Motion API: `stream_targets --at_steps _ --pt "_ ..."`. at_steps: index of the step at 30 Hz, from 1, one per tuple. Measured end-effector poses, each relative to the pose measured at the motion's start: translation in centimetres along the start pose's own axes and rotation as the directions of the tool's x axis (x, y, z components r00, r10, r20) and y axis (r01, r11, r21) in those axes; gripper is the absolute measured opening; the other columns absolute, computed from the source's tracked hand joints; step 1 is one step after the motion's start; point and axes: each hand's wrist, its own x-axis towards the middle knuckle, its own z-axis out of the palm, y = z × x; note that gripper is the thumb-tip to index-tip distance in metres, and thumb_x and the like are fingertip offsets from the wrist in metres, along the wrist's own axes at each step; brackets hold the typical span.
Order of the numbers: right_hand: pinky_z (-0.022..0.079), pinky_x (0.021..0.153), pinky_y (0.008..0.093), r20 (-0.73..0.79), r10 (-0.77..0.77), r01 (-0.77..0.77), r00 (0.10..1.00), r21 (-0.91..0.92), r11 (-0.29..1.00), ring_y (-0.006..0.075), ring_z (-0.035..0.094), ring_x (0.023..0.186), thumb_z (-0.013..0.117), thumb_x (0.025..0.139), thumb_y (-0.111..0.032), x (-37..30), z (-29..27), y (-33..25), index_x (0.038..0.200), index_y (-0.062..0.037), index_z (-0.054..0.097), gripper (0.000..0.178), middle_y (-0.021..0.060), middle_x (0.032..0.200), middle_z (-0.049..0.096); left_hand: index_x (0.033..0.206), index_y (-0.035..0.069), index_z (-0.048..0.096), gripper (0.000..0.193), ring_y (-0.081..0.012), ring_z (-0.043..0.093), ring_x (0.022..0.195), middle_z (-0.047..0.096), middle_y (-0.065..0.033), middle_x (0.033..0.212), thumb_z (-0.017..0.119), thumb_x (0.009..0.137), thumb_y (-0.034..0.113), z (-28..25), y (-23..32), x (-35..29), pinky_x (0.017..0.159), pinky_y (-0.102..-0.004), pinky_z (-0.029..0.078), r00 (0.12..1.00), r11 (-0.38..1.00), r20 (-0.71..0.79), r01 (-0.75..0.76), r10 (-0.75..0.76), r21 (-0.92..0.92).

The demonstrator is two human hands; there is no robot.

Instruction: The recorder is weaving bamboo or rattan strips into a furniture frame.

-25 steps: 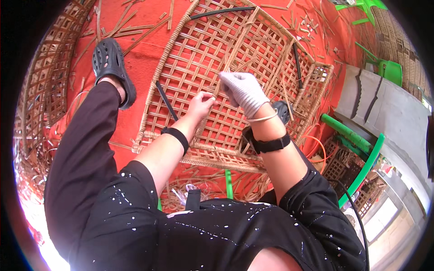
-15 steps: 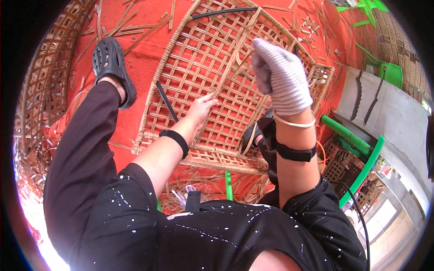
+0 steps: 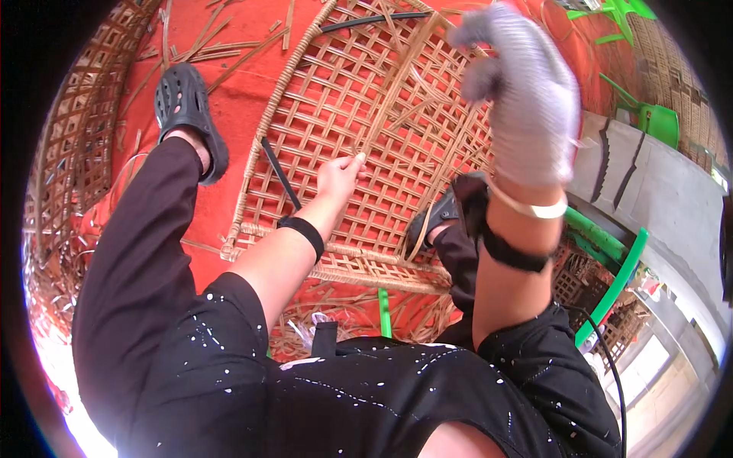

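Observation:
A woven rattan panel (image 3: 305, 91) with an open grid lies before me, a doubled cane strip (image 3: 397, 80) running down its middle. At the lower end of that strip, my left hand (image 3: 340, 177) is bare and closed, thumb and finger pinching the cane at the weave. My right hand (image 3: 534, 107), in a pale knitted glove, is raised over the panel's right side. Its thumb and fingers curve apart, and nothing shows between them, though motion blurs the hand. Loose thin strips (image 3: 420, 95) curl over the weave near the middle.
Dark flat bars (image 3: 280, 175) lie against the panel. My shoes (image 3: 183, 107) stand on the red floor covering (image 3: 244, 84), strewn with cane offcuts (image 3: 217, 49). Woven panels (image 3: 76, 137) rise at the left. A grey board (image 3: 611, 168) and green plastic pieces (image 3: 660, 122) are at the right.
My right hand has swung up and to the right, its fingers parting from a fist. My left hand stays at the same spot, turned slightly. The loose strips above the panel have shifted.

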Motion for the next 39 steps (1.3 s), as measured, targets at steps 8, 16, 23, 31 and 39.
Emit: stream_targets --at_steps 8,16,23,31,39 --pt "0.046 0.047 0.0249 0.213 0.789 -0.751 0.577 -0.243 0.614 0.0131 0.057 0.053 0.061 0.081 -0.039 -4.6 1.0 18.7 0.105 -0.0018 0.055 0.045 0.0082 0.094 0.062 0.08 -0.001 0.065 0.036 -0.0097 0.059 0.06 0.063 -0.0035 0.068 0.057 0.087 0.034 -0.1 -0.2 1.3 0.057 -0.023 0.047 0.994 0.994 0.035 0.104 -0.103 -0.019" --pt "0.042 0.042 0.0241 0.462 0.749 -0.875 0.475 0.344 0.342 0.0112 0.052 0.051 0.044 0.085 -0.054 -7.1 3.0 24.2 0.108 -0.005 0.05 0.054 0.0086 0.096 0.062 0.087 0.001 0.063 0.034 -0.0109 0.055 0.055 0.062 -0.0039 0.07 0.056 0.087 0.034 -0.6 -0.4 2.3 0.051 -0.0221 0.044 0.963 0.977 0.187 0.206 -0.192 -0.056" --pt "0.045 0.074 0.0396 0.309 0.702 -0.375 0.641 -0.672 0.639 0.0322 0.061 0.08 0.038 0.085 -0.058 -7.0 3.6 22.6 0.092 0.0001 0.058 0.062 0.0209 0.081 0.062 0.085 0.001 0.064 0.025 -0.0136 0.058 0.066 0.063 -0.004 0.074 0.05 0.09 0.021 -0.2 -0.6 2.9 0.061 -0.0262 0.046 0.953 0.981 0.276 0.161 -0.127 -0.105" --pt "0.048 0.062 0.0357 0.135 0.379 -0.29 0.916 -0.432 0.854 0.029 0.062 0.069 0.058 0.081 -0.04 -4.5 2.0 12.7 0.082 -0.0048 0.059 0.035 0.0155 0.072 0.062 0.112 -0.003 0.056 0.048 -0.0104 0.058 0.079 0.065 -0.0079 0.087 0.065 0.08 0.032 -0.5 0.5 0.7 0.071 -0.0241 0.046 0.965 0.936 0.142 -0.252 0.223 0.247" --pt "0.031 0.043 0.0161 0.086 -0.02 0.009 0.996 0.13 0.991 0.0066 0.046 0.051 0.048 0.09 -0.012 -2.4 -3.3 -4.3 0.093 0.003 0.057 0.018 0.0083 0.071 0.054 0.105 -0.002 0.062 0.042 -0.0109 0.06 0.081 0.066 -0.0076 0.09 0.068 0.079 0.031 0.5 1.4 0.2 0.075 -0.0241 0.047 0.99 0.98 0.021 -0.139 0.138 0.139"
